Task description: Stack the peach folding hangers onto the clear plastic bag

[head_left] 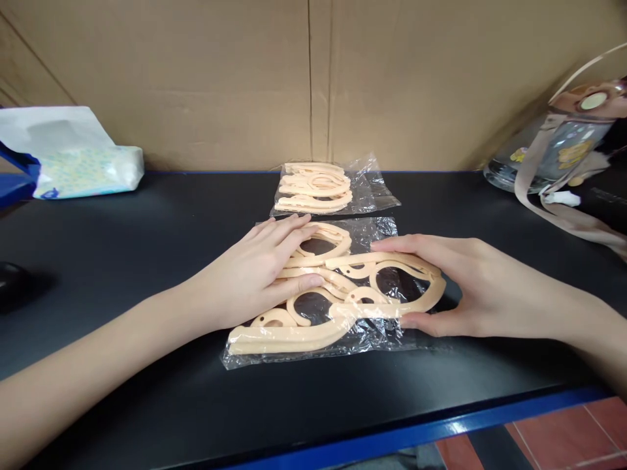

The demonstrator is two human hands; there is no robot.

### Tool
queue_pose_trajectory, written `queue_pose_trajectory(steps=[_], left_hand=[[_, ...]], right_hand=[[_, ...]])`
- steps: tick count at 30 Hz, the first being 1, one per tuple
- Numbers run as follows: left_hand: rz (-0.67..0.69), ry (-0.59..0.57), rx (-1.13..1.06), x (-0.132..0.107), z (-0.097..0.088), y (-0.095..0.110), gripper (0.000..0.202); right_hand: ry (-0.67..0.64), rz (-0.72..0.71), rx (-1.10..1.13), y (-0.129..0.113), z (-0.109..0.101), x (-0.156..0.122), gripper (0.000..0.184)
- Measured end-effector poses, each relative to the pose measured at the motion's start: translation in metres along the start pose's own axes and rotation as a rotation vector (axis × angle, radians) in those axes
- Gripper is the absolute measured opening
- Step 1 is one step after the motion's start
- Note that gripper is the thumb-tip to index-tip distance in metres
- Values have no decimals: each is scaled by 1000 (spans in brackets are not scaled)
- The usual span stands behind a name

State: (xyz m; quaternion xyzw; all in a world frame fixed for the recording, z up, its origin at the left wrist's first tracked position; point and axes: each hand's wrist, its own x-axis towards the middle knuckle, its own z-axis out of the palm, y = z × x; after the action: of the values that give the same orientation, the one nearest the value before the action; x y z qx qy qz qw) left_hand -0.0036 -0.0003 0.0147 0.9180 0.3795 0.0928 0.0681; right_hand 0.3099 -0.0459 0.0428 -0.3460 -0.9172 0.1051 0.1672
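Cream plastic folding hangers (284, 339) lie with a clear plastic bag (377, 228) in the middle of the black table. My left hand (259, 267) rests flat on them, fingers stretched out and pointing away to the right. At the right end, my right hand (455, 281) spans a cream folding hanger (434, 294), its fingers along the far edge and its thumb at the near edge. This hanger sticks out past the others and partly overlaps the bag. Behind my left hand's fingertips lies a second clear bag of cream hangers (313, 186).
A cardboard wall (220, 85) rises behind the table (196, 391). At the left are a tissue pack (93, 173) and a dark rounded object (12, 277). A clear bottle (568, 143) with a strap (533, 170) stands at the back right. Blue edging (416, 424) borders the front.
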Motion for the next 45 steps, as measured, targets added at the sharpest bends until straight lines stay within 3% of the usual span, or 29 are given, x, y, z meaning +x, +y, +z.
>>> queue_pose_trajectory(steps=[7, 11, 20, 25, 30, 34, 40, 45], left_hand=[[34, 44, -31, 0, 3, -3, 85], [34, 61, -26, 2, 2, -2, 85], [42, 59, -21, -1, 3, -3, 82], [10, 38, -66, -1, 1, 0, 87], [11, 26, -76, 0, -1, 2, 84], [-12, 13, -129, -2, -3, 3, 83], [50, -49, -151, -6, -4, 11, 105], [44, -53, -152, -7, -1, 15, 99]], right_hand=[[87, 28, 103, -3, 18, 5, 66], [40, 74, 213, -2, 25, 10, 64], [-104, 81, 366, 10, 2, 5, 71], [-54, 101, 398, 7, 13, 11, 68], [28, 36, 235, 0, 27, 18, 62], [13, 23, 220, -1, 24, 16, 65], [40, 20, 270, 1, 16, 14, 62], [45, 34, 382, 1, 15, 14, 57]])
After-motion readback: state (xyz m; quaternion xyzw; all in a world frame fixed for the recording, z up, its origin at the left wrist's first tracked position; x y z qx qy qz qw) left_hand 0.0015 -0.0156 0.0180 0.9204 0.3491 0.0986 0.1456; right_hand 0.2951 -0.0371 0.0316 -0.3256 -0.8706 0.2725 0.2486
